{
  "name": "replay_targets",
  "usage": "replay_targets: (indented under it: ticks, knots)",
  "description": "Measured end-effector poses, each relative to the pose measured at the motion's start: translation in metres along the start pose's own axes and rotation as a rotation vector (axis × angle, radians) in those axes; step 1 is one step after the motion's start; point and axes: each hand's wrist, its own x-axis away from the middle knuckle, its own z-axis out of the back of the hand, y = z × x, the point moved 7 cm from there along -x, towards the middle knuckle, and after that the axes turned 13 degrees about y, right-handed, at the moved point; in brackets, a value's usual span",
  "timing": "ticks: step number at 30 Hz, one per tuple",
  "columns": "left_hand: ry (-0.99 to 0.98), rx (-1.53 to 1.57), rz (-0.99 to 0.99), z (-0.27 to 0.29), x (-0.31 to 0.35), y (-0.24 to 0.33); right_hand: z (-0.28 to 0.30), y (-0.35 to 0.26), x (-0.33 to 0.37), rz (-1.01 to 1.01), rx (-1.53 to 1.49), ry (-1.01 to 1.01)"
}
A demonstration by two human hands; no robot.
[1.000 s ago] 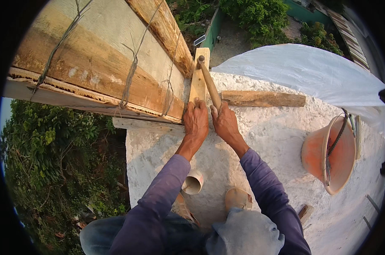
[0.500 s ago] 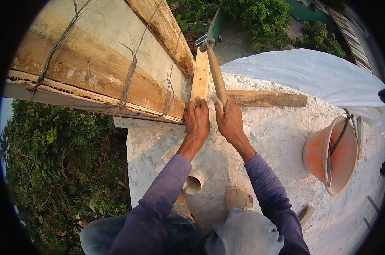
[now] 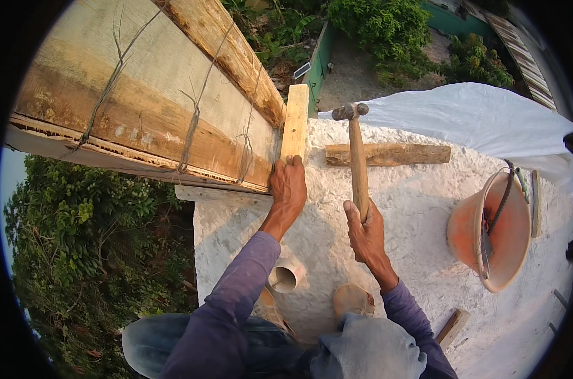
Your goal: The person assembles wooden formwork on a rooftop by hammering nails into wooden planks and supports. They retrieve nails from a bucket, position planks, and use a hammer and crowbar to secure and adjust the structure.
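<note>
My right hand (image 3: 368,237) is wrapped round the wooden handle of a hammer (image 3: 357,158), its dark metal head raised away from me. The fingers of my left hand (image 3: 289,189) are curled over the near end of a short pale wooden board (image 3: 295,123). That board lies against the foot of a tall wooden formwork panel (image 3: 192,136) bound with twisted wire (image 3: 193,117). Between the hammer head and the board there is a gap. Part of the board's near end is hidden under my left hand.
A loose wood piece (image 3: 419,154) lies on the rough concrete slab (image 3: 413,208). An orange bucket (image 3: 460,234) with tools inside stands at right. A pipe stub (image 3: 284,278) rises by my feet. The slab drops off at left above trees (image 3: 103,240); white sheeting (image 3: 463,114) covers the far side.
The hammer has swung away from the board, to the right and toward me, with my right hand. My left hand keeps its grip on the board; the view has shifted slightly.
</note>
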Motion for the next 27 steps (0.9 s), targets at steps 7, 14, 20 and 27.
replay_targets:
  ticks: [7,14,20,27]
  knots:
    - [-0.147,0.073,-0.018,0.002,-0.045,0.031,0.116,0.057,0.106,-0.273,0.182,0.004]
    - [-0.161,-0.032,0.069,-0.024,-0.064,0.018,0.143,0.11,0.164,-0.38,0.028,0.086]
    - [-0.027,-0.123,0.008,-0.043,-0.043,0.009,0.138,0.115,0.163,-0.445,0.111,0.024]
    - [-0.195,-0.066,0.185,-0.052,-0.036,0.007,0.137,0.12,0.159,-0.451,0.036,0.054]
